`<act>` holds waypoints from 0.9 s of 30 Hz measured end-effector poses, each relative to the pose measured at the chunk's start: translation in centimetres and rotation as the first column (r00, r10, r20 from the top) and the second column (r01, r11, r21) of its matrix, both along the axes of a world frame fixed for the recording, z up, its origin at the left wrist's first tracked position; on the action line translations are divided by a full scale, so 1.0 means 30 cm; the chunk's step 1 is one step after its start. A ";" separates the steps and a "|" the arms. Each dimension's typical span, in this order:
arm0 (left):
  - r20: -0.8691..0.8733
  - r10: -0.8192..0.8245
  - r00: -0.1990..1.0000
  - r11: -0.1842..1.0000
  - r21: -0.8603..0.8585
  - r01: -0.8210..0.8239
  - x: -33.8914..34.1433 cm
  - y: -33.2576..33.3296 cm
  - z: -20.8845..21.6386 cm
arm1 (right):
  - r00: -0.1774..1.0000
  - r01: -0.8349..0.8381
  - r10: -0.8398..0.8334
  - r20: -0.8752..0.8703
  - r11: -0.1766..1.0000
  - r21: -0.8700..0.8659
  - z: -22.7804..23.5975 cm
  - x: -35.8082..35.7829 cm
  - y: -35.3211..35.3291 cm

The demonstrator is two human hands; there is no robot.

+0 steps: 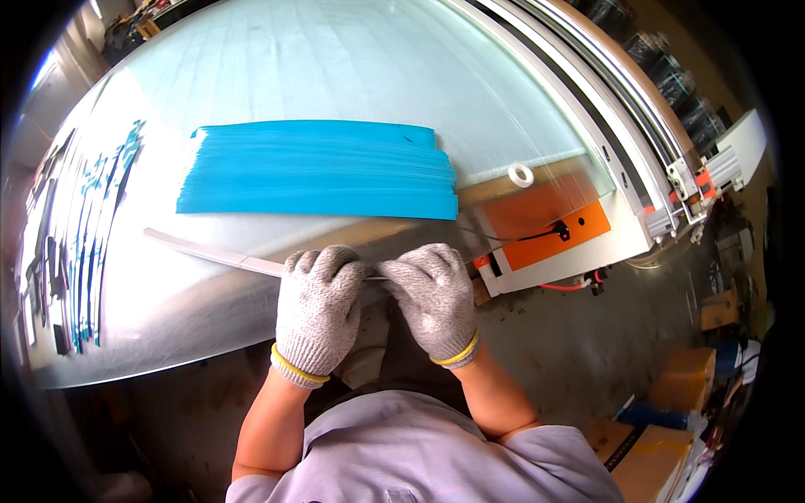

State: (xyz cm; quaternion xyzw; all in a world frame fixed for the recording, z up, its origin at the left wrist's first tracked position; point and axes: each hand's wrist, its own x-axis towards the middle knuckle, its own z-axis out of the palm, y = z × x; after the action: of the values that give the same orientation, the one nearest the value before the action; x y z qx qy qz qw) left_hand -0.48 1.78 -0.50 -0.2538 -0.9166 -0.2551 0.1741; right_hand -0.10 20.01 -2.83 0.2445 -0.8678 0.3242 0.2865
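My left hand (319, 303), in a grey knitted glove with a yellow cuff edge, is closed around a long, thin, pale strip (214, 257). The strip reaches out to the left over the near edge of the glass-like table top. Close by on the right, my right hand (433, 295) wears a matching glove, its fingers curled in at the strip's near end. Motion blurs those fingertips, and the end of the strip is partly hidden between the hands. Beyond both hands lies a broad stack of bright blue strips (319, 170).
Dark and blue-marked narrow strips (105, 243) lie at the table's left. A white tape roll (521, 174) rests on the translucent table top (335, 67). An orange panel (558, 235) and a white rail frame (625, 159) border the right. Cardboard boxes (641, 457) stand on the floor, lower right.
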 end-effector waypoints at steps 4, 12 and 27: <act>-0.040 0.015 0.999 0.999 0.033 -0.014 0.001 0.004 0.011 | 0.999 -0.014 0.017 0.040 0.998 -0.056 0.018 -0.010 0.000; -0.059 0.040 0.997 0.999 0.026 -0.038 -0.005 -0.004 -0.004 | 0.981 0.164 -0.142 -0.133 0.971 0.171 0.082 0.018 0.004; 0.074 -0.070 0.995 0.868 0.497 0.024 0.228 -0.050 0.093 | 0.979 -0.197 0.180 0.099 0.959 0.205 0.218 0.082 0.049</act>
State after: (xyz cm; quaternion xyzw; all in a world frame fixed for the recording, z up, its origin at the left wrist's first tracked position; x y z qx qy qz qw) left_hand 6.37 0.29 2.29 -0.2112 -0.8212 -0.4965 0.1860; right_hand 2.36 21.49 3.71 0.3424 -0.8810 0.2642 0.1918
